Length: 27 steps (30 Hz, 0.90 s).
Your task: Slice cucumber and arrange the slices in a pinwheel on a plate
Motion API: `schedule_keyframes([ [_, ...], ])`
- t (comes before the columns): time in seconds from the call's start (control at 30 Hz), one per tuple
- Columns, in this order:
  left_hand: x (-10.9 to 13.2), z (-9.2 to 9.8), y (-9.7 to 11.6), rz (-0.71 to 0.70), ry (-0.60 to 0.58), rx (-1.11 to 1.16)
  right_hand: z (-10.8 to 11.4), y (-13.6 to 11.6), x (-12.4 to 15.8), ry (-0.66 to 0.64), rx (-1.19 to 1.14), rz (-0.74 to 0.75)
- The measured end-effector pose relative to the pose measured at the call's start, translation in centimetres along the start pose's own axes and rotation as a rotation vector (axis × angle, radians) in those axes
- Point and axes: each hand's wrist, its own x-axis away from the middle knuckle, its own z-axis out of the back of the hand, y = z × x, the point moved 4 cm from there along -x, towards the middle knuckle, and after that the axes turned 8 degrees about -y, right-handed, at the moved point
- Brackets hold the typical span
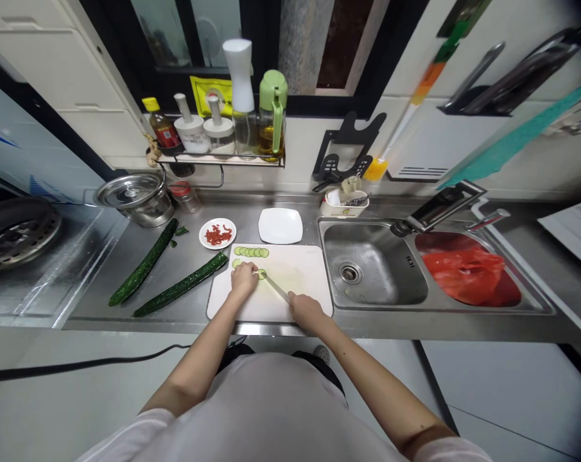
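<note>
On the white cutting board (pixel 300 273), my left hand (pixel 244 280) has its fingers pinched at a pale green cucumber slice (pixel 262 274). The tip of a knife (pixel 277 288) meets this slice. My right hand (pixel 308 312) is closed around the knife's handle, the blade slanting left and away from me. A row of overlapping cucumber slices (pixel 251 252) lies along the board's far left edge. Another slice (pixel 236 263) sits just beyond my left hand. Left of the board lie a cut cucumber (pixel 182 284) and a longer cucumber (pixel 143 263).
Behind the board stand a white plate (pixel 280 226) and a small dish (pixel 203 234) of chopped red pieces. A sink (pixel 374 256) borders the right, with a red bag (pixel 466 269) in its second basin. A steel pot (pixel 136 197) and a bottle shelf (pixel 223 159) are at back left.
</note>
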Motion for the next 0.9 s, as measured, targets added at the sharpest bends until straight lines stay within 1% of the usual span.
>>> schedule_keyframes([
  [0.17, -0.09, -0.37, -0.08, -0.007, -0.017, 0.067, -0.32, 0.08, -0.2, -0.008, -0.019, -0.002],
  [0.37, -0.34, -0.55, -0.43, 0.003, -0.028, 0.144, -0.08, 0.09, -0.02, -0.022, -0.026, -0.002],
  [0.53, -0.55, -0.34, -0.42, -0.031, -0.078, 0.193, 0.2, -0.17, -0.01, -0.013, -0.016, 0.007],
  [0.73, -0.75, 0.1, -0.21, -0.069, -0.084, 0.163, 0.32, -0.46, -0.22, 0.0, -0.008, -0.002],
  [0.9, -0.88, 0.31, -0.17, -0.107, -0.089, 0.141, 0.08, -0.13, -0.05, -0.007, -0.008, 0.001],
])
